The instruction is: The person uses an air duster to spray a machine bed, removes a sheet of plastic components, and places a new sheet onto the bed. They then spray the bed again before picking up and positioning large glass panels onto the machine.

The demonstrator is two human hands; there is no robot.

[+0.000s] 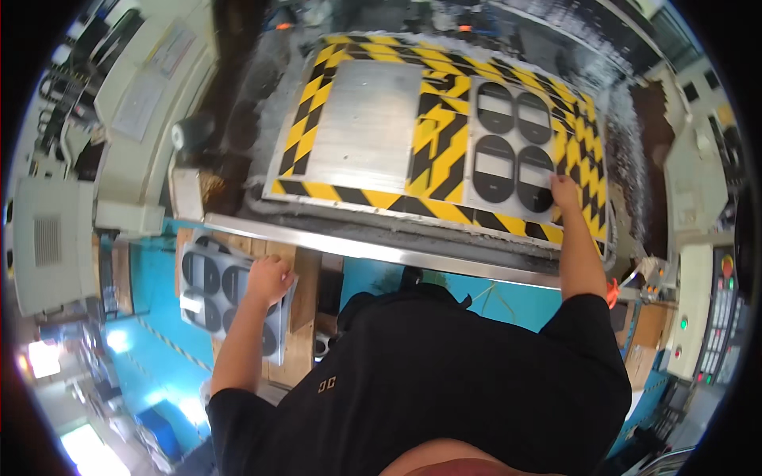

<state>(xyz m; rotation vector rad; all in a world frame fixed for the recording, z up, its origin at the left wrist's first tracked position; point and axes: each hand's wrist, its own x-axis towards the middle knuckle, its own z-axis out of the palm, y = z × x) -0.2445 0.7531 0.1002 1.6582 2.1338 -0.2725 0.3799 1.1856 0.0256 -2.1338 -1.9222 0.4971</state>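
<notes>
1. The sheet (513,141) lies on the right part of the machine's plate (365,123), with four black ovals, each with a pale window; the tiny print on them is too small to read from here.
2. The right hand (564,193) is at the sheet's near right edge, fingers drawn together; I can't tell whether they clamp it.
3. Black-and-yellow tape (440,151) borders the plate and runs down between its bare left part and the sheet.
4. A metal rail (381,250) crosses in front of the person.
5. Below it, to the left, a similar sheet (234,300) rests on a wooden stand (303,293). The left hand (271,279) is curled over its right side; I can't see whether it grips.
6. The black shirt (476,357) bears a small gold mark (327,385).
7. At far right, a panel (718,317) carries rows of labelled keys, unreadable to me.
</notes>
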